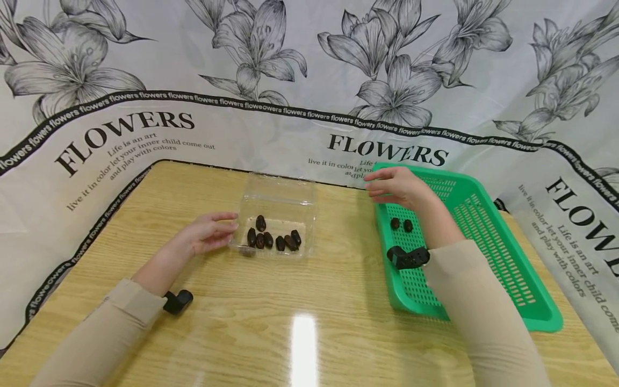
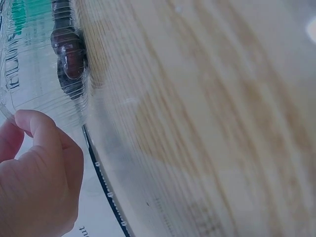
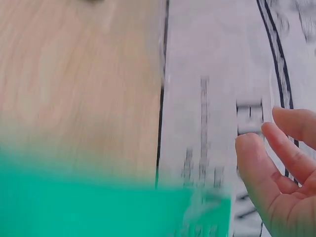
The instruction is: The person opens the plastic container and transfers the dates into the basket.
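Note:
A clear plastic box (image 1: 285, 223) lies with its lid (image 1: 279, 188) tilted back, and several dark brown dates (image 1: 268, 240) rest inside. My left hand (image 1: 208, 235) is at the box's left side; the left wrist view shows its thumb and index finger (image 2: 37, 121) pinching the thin rim. Over the back left corner of a green basket (image 1: 524, 258) hangs my right hand (image 1: 398, 187), its fingers loosely bent and apart. Nothing sits between those fingers (image 3: 252, 153) in the right wrist view. Two dates (image 1: 401, 224) lie on the basket's floor.
A wooden table (image 1: 338, 301) carries the box left of centre and the basket on the right. Behind it hangs a white cloth (image 1: 271, 137) printed with flowers and lettering, which also runs along the left and right sides.

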Demonstrator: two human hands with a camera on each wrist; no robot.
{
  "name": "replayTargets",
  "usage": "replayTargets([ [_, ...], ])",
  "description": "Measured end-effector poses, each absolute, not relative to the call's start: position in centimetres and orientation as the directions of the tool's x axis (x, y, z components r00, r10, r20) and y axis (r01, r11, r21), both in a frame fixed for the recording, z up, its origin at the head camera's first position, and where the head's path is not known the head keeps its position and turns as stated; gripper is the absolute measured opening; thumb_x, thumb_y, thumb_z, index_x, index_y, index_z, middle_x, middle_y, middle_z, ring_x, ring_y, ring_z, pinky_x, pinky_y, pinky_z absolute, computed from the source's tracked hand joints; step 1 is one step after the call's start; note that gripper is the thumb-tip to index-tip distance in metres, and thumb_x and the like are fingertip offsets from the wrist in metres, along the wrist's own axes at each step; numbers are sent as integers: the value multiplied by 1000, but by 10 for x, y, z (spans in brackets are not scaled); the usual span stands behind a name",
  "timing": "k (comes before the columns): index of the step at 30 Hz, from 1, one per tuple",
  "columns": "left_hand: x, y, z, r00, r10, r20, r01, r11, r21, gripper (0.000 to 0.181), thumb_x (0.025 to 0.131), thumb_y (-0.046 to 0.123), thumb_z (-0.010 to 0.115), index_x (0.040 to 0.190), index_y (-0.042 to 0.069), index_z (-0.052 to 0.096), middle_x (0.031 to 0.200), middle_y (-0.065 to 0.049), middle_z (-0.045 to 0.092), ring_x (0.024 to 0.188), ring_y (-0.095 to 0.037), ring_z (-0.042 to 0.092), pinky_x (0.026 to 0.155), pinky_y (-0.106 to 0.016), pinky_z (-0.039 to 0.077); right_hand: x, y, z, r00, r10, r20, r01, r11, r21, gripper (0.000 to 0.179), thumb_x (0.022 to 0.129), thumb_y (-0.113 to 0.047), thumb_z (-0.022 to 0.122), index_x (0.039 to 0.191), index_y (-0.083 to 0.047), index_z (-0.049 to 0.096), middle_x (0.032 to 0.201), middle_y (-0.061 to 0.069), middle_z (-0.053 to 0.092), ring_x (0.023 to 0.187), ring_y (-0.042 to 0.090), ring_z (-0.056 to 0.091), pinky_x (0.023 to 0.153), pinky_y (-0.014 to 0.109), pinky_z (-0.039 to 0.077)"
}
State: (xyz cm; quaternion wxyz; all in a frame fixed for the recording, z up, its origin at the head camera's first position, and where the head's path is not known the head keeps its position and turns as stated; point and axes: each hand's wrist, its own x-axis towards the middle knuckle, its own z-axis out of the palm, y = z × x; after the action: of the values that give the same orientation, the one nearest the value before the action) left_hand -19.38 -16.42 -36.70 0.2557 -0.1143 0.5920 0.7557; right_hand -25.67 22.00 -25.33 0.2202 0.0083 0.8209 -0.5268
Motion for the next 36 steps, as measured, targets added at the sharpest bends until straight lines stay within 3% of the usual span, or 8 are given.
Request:
replayTargets([
  [3,-195,-163,-367,-843,253,-474,-520,-159,839,60,92,0,55,144,-3,25,91,-3,53,76,-8,55,68,-15,50,-258,197,-253,-892,-256,-374,242,427,-871,46,93,-5,53,135,7,40,140,22,36,114,31,49,95,37,46],
  [11,-192,-165,-367,-852,242,-464,-507,-166,846,60,91,0,55,143,-4,26,87,-1,55,74,-7,56,65,-15,50,-256,131,-277,-865,-336,-372,229,395,-890,38,90,3,56,127,10,49,119,21,53,82,18,60,89,39,50],
  [18,-193,-166,-367,-845,252,-471,-519,-183,835,62,89,-1,58,143,-3,26,89,-2,56,74,-8,56,66,-15,50,-251,85,-309,-831,-355,-429,286,387,-876,38,89,3,57,126,9,51,124,25,53,110,38,54,87,37,51],
  [22,-194,-165,-369,-846,257,-468,-518,-180,836,61,90,-1,57,143,-3,26,90,-3,55,75,-8,56,67,-15,50,-247,64,-329,-869,-303,-392,245,425,-871,33,88,1,60,121,8,57,115,23,60,103,35,59,82,34,54],
  [27,-195,-165,-371,-843,259,-471,-520,-172,837,61,91,1,57,143,-3,26,91,-3,55,75,-8,56,67,-15,50,-242,44,-353,-928,-213,-305,178,466,-867,25,85,-1,65,109,7,64,105,19,63,74,23,61,71,32,56],
  [31,-194,-165,-368,-844,257,-471,-521,-181,834,60,90,0,57,143,-3,27,89,-3,57,73,-8,57,66,-15,50,-240,33,-365,-962,-142,-231,122,536,-835,21,83,-3,68,102,4,67,102,16,64,73,21,60,64,31,53],
  [36,-194,-165,-368,-845,257,-468,-519,-191,833,61,90,-1,57,142,-3,27,87,-2,57,74,-8,57,67,-15,50,-235,21,-373,-984,-56,-168,85,683,-726,18,81,-12,73,96,-2,70,96,9,67,80,20,62,69,31,54],
])
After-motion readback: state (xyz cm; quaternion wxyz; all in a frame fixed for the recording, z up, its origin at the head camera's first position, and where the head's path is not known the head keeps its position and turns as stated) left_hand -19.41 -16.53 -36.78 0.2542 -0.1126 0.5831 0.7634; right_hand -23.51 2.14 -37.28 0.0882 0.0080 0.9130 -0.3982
